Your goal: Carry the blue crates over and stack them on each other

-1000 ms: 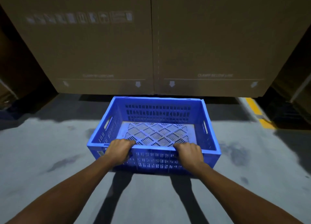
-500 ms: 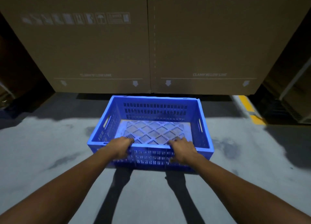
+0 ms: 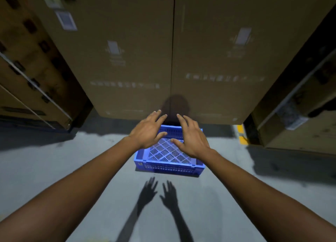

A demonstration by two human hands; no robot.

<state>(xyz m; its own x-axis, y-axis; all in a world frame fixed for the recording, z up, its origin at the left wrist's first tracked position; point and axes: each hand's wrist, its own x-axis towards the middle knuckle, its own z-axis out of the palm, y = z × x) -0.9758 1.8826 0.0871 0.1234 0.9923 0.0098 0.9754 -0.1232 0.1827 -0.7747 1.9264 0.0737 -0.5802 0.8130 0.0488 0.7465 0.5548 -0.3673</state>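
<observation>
Blue crate (image 3: pixel 169 166) sits on the grey floor (image 3: pixel 54 169) in the middle of the frame, just in front of two big brown cardboard boxes (image 3: pixel 127 59). It has nothing in it, and its holey bottom shows. Its long side runs from left to right across the frame, and one long wall faces the person.

Both hands are up in front of the crate's far half. The left hand (image 3: pixel 148 130) covers the crate's upper left corner and the right hand (image 3: pixel 192 138) covers its upper right corner. Each grip is wide open, with fingers straight and spread, and holds nothing. The hands look to be in the air and apart from the crate (their dark shadows (image 3: pixel 158 192) fall on the floor lower in the frame, not on the crate). The crate lies below the hands, and neither hand looks nearer to it than the other.

Only this one crate is in view, so it looks like the bottom of the stack, and the next crate would have to come from somewhere outside the frame.

The boxes have pale printed marks and a white label (image 3: pixel 66 19) at the upper left, but all of it is too blurry to read. A tiny sticker on the crate's front wall is too small to read as well. Yellow paint (image 3: pixel 241 136) marks the floor at the right.
</observation>
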